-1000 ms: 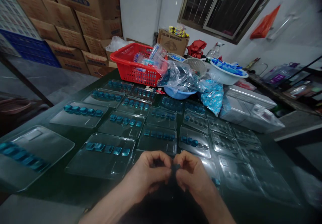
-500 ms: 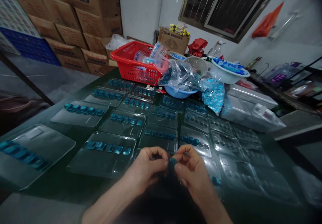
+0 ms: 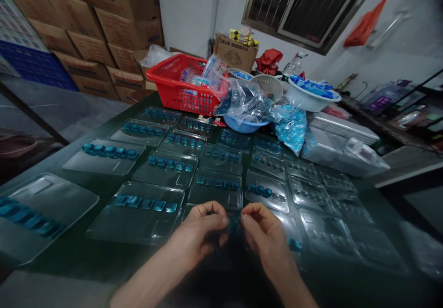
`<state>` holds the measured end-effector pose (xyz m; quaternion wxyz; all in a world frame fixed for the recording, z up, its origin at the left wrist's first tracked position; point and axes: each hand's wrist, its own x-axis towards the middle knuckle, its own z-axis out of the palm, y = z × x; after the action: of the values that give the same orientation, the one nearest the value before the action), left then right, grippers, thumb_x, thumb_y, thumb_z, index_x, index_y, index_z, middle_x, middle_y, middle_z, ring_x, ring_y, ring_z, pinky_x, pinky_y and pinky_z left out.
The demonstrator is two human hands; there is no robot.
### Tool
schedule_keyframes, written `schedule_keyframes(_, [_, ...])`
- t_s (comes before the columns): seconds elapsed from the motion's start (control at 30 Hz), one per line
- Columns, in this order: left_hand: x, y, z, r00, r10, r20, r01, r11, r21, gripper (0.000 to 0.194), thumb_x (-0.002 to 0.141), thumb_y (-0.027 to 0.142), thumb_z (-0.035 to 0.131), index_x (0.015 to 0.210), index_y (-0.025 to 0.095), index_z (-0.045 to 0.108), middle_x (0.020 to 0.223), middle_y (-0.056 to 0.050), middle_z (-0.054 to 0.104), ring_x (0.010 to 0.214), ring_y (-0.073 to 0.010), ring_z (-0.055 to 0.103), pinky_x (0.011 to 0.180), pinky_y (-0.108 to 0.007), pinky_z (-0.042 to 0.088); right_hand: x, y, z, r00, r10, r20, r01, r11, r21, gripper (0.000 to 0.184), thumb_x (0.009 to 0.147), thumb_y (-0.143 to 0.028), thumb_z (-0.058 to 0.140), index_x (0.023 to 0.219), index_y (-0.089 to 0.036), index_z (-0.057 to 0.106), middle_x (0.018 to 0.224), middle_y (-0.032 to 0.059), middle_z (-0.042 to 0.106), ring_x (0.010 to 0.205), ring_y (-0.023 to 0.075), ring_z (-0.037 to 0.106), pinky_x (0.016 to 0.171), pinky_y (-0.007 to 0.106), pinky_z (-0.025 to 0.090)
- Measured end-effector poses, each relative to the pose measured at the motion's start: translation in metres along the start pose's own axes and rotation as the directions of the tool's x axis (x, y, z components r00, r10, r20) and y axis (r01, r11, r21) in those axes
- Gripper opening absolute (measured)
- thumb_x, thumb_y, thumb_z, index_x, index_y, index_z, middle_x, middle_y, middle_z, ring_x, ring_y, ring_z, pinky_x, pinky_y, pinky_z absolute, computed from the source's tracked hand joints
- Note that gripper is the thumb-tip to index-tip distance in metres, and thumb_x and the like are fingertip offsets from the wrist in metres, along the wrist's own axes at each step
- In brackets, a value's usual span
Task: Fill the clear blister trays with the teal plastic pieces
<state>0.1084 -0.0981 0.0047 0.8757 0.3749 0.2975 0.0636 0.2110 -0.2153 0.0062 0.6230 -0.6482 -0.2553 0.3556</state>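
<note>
My left hand point(image 3: 197, 229) and my right hand point(image 3: 265, 234) hover low over a clear plastic blister tray point(image 3: 216, 192), their fingertips a small gap apart. Between them a blue piece point(image 3: 234, 222) shows dimly, apparently lying in a tray under my fingers. Neither hand clearly holds anything. To the left lies a clear tray point(image 3: 134, 220) with a row of blue pieces. Another blue piece point(image 3: 295, 244) sits just beyond my right hand. Further trays cover the dark table point(image 3: 51, 264), some with blue pieces, others bare.
A red plastic basket point(image 3: 180, 93), a blue bowl point(image 3: 242, 125) under clear bags, a white bowl point(image 3: 311, 100) and a bag of blue pieces point(image 3: 290, 128) stand at the table's far side. Stacked clear trays point(image 3: 341, 146) lie at the right. Cardboard boxes point(image 3: 104, 35) rise behind.
My hands have drawn apart, and the blue piece is no longer pinched between my fingertips. It now looks lower, among the tray's hollows. The view has shifted slightly.
</note>
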Motion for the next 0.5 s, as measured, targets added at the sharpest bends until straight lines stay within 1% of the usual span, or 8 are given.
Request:
schedule_keyframes(0.03, [0.0011,-0.0014,-0.0006,1.0,-0.001,-0.001,0.001,1.0,0.016,0.009,0.063,0.017,0.057,0.064,0.018,0.049,0.048,0.006,0.045,0.042,-0.008,0.049,0.03,-0.013,0.01,-0.0015,-0.0022,-0.0008,0.998,-0.066,-0.019,0.065,0.995,-0.075,0.012,0.077,-0.025,0.055,0.088,-0.02,0.053,0.065,-0.0034,0.049,0.051,0.0065,0.042,0.044,0.018,0.034])
schedule_keyframes(0.1, [0.0032,-0.0044,-0.0012,1.0,-0.004,0.003,0.003,0.999,0.051,0.009,0.063,0.016,0.058,0.065,0.018,0.049,0.048,0.005,0.045,0.042,-0.0082,0.049,0.03,-0.013,0.011,-0.0037,-0.0059,-0.0027,0.98,-0.198,0.014,0.195,0.953,-0.229,0.02,0.074,-0.021,0.058,0.094,-0.022,0.055,0.077,-0.0004,0.052,0.059,0.0094,0.047,0.052,0.021,0.038])
schedule_keyframes(0.17, [0.0048,-0.0071,-0.0012,1.0,-0.004,0.007,0.003,0.997,0.071,0.008,0.063,0.016,0.058,0.066,0.018,0.05,0.049,0.005,0.047,0.042,-0.0082,0.049,0.03,-0.013,0.012,-0.0047,-0.0075,-0.0045,0.953,-0.291,0.084,0.301,0.885,-0.356,0.02,0.072,-0.018,0.059,0.091,-0.023,0.058,0.078,0.0004,0.052,0.062,0.0114,0.049,0.055,0.024,0.039])
schedule_keyframes(0.2, [0.0053,-0.008,-0.0009,1.0,-0.003,0.009,0.003,0.997,0.072,0.009,0.063,0.017,0.059,0.066,0.018,0.051,0.049,0.004,0.048,0.042,-0.0083,0.049,0.03,-0.014,0.013,-0.0049,-0.0075,-0.0052,0.943,-0.313,0.114,0.332,0.855,-0.399,0.017,0.073,-0.017,0.058,0.089,-0.022,0.059,0.077,0.0005,0.053,0.062,0.0119,0.049,0.056,0.024,0.04])
schedule_keyframes(0.23, [0.0057,-0.0086,-0.0006,1.0,-0.004,0.014,0.003,0.998,0.069,0.009,0.062,0.017,0.059,0.066,0.018,0.051,0.05,0.004,0.048,0.042,-0.0082,0.049,0.03,-0.014,0.012,-0.005,-0.0072,-0.0058,0.937,-0.321,0.137,0.348,0.835,-0.427,0.016,0.073,-0.017,0.057,0.088,-0.022,0.059,0.075,0.0005,0.053,0.063,0.0124,0.05,0.056,0.025,0.04])
schedule_keyframes(0.3, [0.0061,-0.0084,0.0005,1.0,-0.012,0.026,0.011,0.999,0.051,0.01,0.061,0.019,0.061,0.066,0.017,0.052,0.05,0.004,0.049,0.042,-0.0081,0.049,0.029,-0.014,0.012,-0.0055,-0.0061,-0.0065,0.935,-0.322,0.149,0.354,0.821,-0.447,0.014,0.074,-0.017,0.056,0.087,-0.022,0.059,0.073,0.0003,0.054,0.063,0.0126,0.051,0.056,0.025,0.04])
schedule_keyframes(0.43, [0.0057,-0.0056,0.0031,0.998,-0.056,0.033,0.056,0.998,-0.008,0.012,0.062,0.022,0.062,0.066,0.017,0.053,0.055,0.003,0.052,0.04,-0.0072,0.048,0.029,-0.014,0.011,-0.008,-0.0054,-0.006,0.942,-0.311,0.129,0.335,0.832,-0.442,0.012,0.075,-0.016,0.054,0.085,-0.021,0.058,0.074,0.001,0.055,0.064,0.0135,0.051,0.058,0.026,0.041])
schedule_keyframes(0.5, [0.0053,-0.0048,0.0041,0.998,-0.067,0.019,0.068,0.997,-0.042,0.013,0.062,0.02,0.062,0.07,0.018,0.054,0.058,0.003,0.053,0.041,-0.0071,0.049,0.029,-0.013,0.013,-0.0093,-0.0049,-0.0056,0.941,-0.32,0.11,0.335,0.837,-0.433,0.012,0.074,-0.014,0.053,0.084,-0.021,0.057,0.074,0.0011,0.055,0.065,0.0138,0.052,0.059,0.026,0.042])
